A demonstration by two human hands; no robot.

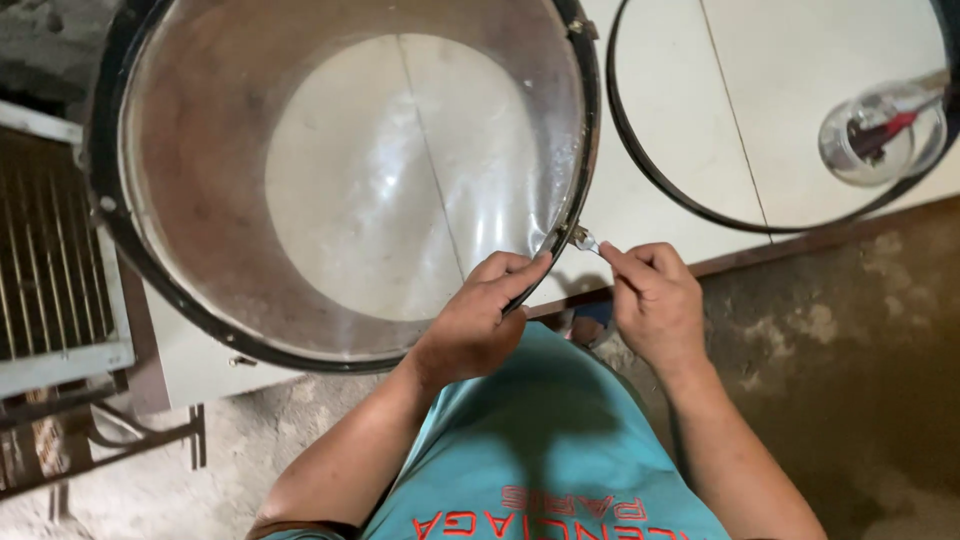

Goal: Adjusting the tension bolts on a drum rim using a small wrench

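Both hands (480,315) (655,300) pinch round drum's (200,310) metal lug (583,239).

The floor (690,120) was pale tile with thin joints, and it ended in a straight edge along which a band of rough, stained concrete (860,350) ran on the near side. A thin black hoop (650,165) lay flat on the tile just beside the drum shell (590,120), on the side away from the metal grate (50,270). A clear glass bulb (880,135) with red parts inside lay at the hoop's far rim, well apart from the drum shell. The shell's see-through skin showed tile beneath.
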